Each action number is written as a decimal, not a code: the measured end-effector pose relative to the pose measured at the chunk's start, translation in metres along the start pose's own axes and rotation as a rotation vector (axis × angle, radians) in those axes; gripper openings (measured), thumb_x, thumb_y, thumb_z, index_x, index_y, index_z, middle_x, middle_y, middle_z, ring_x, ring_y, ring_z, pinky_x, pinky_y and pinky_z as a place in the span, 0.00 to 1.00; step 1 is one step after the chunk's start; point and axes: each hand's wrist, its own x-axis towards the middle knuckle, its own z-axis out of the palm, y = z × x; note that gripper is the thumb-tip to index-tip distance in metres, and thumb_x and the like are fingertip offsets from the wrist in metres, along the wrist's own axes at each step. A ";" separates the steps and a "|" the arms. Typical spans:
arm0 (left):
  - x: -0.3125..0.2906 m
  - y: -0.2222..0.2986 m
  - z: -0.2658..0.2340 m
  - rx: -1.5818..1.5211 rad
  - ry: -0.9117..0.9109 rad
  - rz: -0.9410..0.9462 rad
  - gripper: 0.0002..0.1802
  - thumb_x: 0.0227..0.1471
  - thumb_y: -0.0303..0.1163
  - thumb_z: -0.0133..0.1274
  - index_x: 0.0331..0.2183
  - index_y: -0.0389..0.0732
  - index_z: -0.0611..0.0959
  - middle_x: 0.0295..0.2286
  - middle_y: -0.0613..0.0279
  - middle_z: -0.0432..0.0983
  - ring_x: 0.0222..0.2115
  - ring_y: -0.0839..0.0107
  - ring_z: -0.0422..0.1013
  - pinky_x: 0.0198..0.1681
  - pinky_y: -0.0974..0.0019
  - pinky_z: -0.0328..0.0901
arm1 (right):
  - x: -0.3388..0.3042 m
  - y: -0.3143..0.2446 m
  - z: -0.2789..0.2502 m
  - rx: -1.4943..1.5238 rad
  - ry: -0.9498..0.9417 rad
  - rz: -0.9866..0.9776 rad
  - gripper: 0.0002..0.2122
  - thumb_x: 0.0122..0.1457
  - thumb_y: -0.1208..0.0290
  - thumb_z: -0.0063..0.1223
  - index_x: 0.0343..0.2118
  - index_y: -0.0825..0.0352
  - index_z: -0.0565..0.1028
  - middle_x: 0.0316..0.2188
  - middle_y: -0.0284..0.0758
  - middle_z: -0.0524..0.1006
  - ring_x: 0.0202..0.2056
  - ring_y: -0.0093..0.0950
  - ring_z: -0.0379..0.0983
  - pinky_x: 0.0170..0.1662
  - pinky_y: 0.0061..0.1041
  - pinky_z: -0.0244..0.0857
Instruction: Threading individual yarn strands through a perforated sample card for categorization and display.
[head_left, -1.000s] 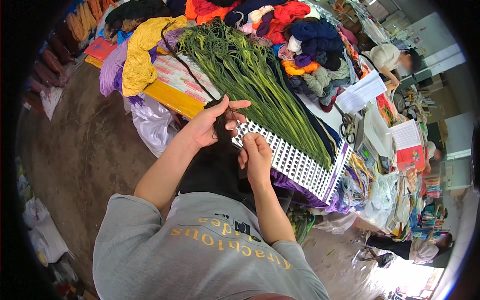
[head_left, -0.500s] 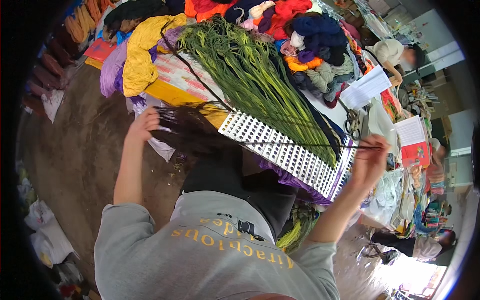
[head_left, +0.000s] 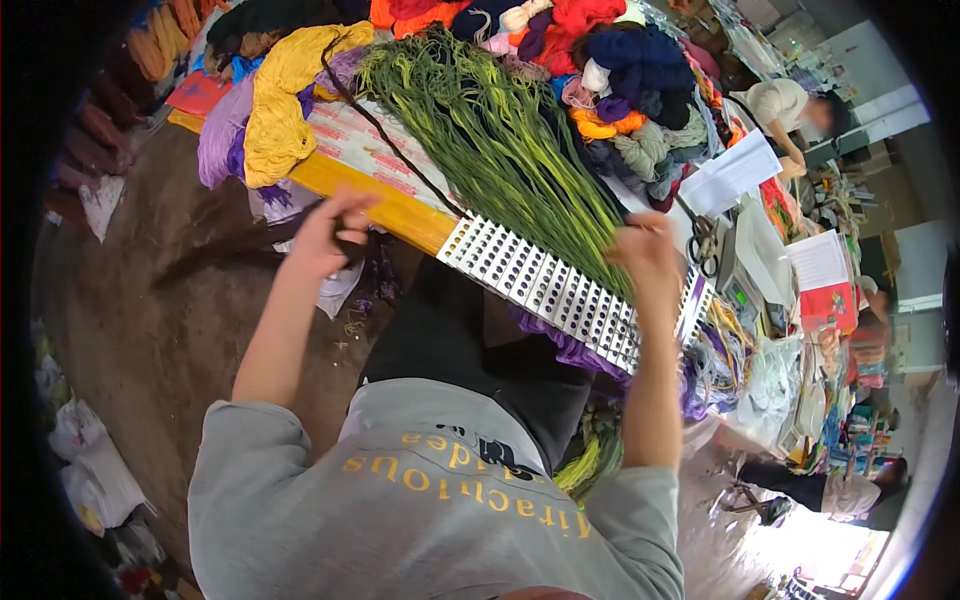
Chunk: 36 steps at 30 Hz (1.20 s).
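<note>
My left hand (head_left: 338, 232) is off the near edge of the table, fingers curled round dark threads (head_left: 350, 248). A smeared dark streak beside it, over the floor, may be the rest of that bundle. My right hand (head_left: 645, 250) is blurred above the right end of a white panel (head_left: 545, 285) with rows of dark holes; whether its fingers hold anything is unclear. Long green and yellow-green yarn (head_left: 490, 140) lies fanned across the table to the panel. One dark braided cord (head_left: 390, 140) runs along the yarn's left side to the panel.
Yellow (head_left: 280, 110) and lilac yarn hanks hang over the table's left corner. Multicoloured skeins (head_left: 630, 80) are heaped at the back. Scissors (head_left: 705, 245), paper sheets (head_left: 732, 175) and a scale (head_left: 745, 285) are to the right. Another person (head_left: 785, 110) bends at the far right.
The dark threads stretched between my hands no longer span the panel. My right hand moved left and slightly up over the green yarn; my left hand moved right and slightly up.
</note>
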 end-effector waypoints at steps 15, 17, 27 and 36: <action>0.102 -0.086 0.065 0.901 0.044 -0.182 0.11 0.45 0.32 0.54 0.18 0.36 0.78 0.11 0.65 0.67 0.09 0.79 0.58 0.12 0.74 0.52 | 0.022 0.089 0.157 -0.244 -0.128 0.320 0.09 0.46 0.63 0.48 0.23 0.61 0.78 0.17 0.31 0.76 0.22 0.27 0.73 0.28 0.27 0.65; 0.108 -0.090 0.069 0.982 0.029 -0.220 0.11 0.47 0.32 0.53 0.19 0.37 0.76 0.14 0.67 0.69 0.09 0.82 0.58 0.11 0.76 0.47 | 0.027 0.091 0.156 -0.188 -0.170 0.359 0.09 0.46 0.64 0.49 0.23 0.62 0.77 0.17 0.32 0.76 0.21 0.27 0.73 0.27 0.27 0.65; 0.115 -0.063 0.053 1.075 0.076 -0.074 0.12 0.50 0.35 0.50 0.26 0.34 0.77 0.21 0.59 0.76 0.08 0.80 0.58 0.10 0.75 0.49 | 0.025 0.097 0.150 -0.018 -0.260 0.318 0.12 0.46 0.65 0.54 0.29 0.67 0.70 0.16 0.31 0.75 0.20 0.23 0.72 0.27 0.22 0.63; 0.108 -0.069 0.066 1.040 0.046 -0.089 0.11 0.50 0.37 0.52 0.26 0.39 0.78 0.16 0.68 0.71 0.10 0.83 0.56 0.11 0.77 0.47 | 0.023 0.095 0.147 -0.044 -0.279 0.286 0.08 0.46 0.66 0.53 0.21 0.65 0.74 0.15 0.30 0.75 0.18 0.23 0.72 0.26 0.23 0.64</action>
